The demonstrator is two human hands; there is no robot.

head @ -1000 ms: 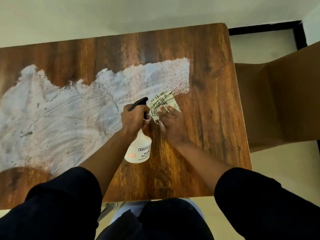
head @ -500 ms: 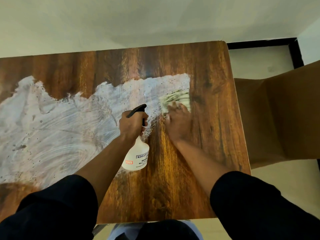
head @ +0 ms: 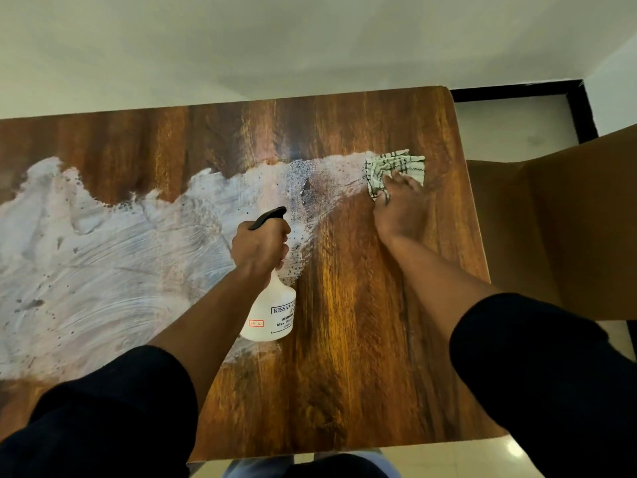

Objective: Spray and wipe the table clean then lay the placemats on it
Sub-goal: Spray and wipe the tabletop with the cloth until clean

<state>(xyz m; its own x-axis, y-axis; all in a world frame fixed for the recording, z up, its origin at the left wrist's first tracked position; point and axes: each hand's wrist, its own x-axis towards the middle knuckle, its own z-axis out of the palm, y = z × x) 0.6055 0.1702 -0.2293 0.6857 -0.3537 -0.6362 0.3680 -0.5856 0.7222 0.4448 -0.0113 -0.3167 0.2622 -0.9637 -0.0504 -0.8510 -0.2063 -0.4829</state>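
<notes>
I see a brown wooden table [head: 362, 339] whose left and middle part is covered by a wide white smear [head: 103, 270] with dark specks, while the right part and the far strip show bare wood grain. The left hand [head: 260, 244] has its fingers curled tight around the neck of a white spray bottle [head: 270, 313] with a black trigger, held above the table near the middle, and the right hand [head: 401, 208] presses a checked cloth [head: 391, 167] on the wood at the right end of the smear, near the far right corner, fingers bent over its edge. Behind the table stands a pale wall [head: 275, 39], and on the right I see a brown chair [head: 568, 219] on a light tiled floor [head: 510, 129] with a black skirting line [head: 517, 88].
</notes>
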